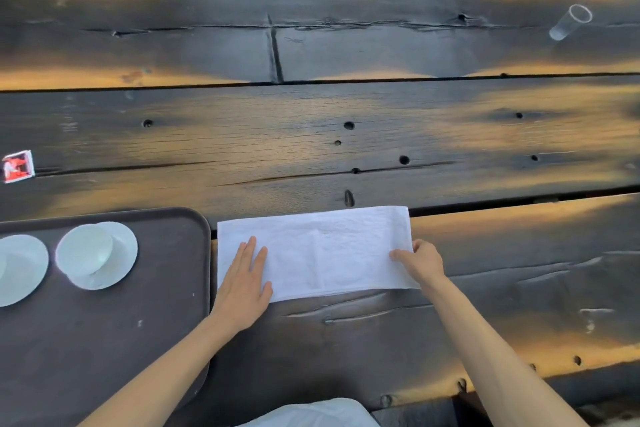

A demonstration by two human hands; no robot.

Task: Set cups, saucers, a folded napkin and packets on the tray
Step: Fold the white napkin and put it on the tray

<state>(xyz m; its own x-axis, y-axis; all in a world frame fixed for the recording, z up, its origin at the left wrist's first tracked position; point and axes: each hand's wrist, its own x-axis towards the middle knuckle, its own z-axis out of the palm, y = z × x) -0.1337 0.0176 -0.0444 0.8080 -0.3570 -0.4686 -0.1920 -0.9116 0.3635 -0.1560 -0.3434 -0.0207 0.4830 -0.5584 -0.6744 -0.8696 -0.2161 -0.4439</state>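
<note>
A head-worn view looked down on a dark, weathered plank table (pixel 346 135). A white napkin (pixel 322 250), folded into a long strip, lay flat on the table at about 6 o'clock of centre, just beside the tray's right rim and not yet on the tray. The left hand (pixel 244 282) rested palm down, fingers spread flat, pinning the napkin's left end. The right hand (pixel 420 262) pinched the napkin's right edge between thumb and fingers.

The risk here seemed to be a crooked fold: if the pinning hand slipped or the right edge was carried over unevenly, the layers could skew or spring open. The rough, cracked planks might also snag the soft paper.

The dark tray (pixel 166 288) sat at 8 o'clock. It held a white saucer (pixel 121 260) with a pale cup (pixel 85 250) on it, and, cut off at the frame's left edge, a second saucer (pixel 24 269); whether that one carried a cup could not be told. A red and white packet (pixel 18 166) lay on the table at 9 o'clock, well apart from the tray. A clear tumbler (pixel 570 22) stood at 2 o'clock, seemingly empty
</note>
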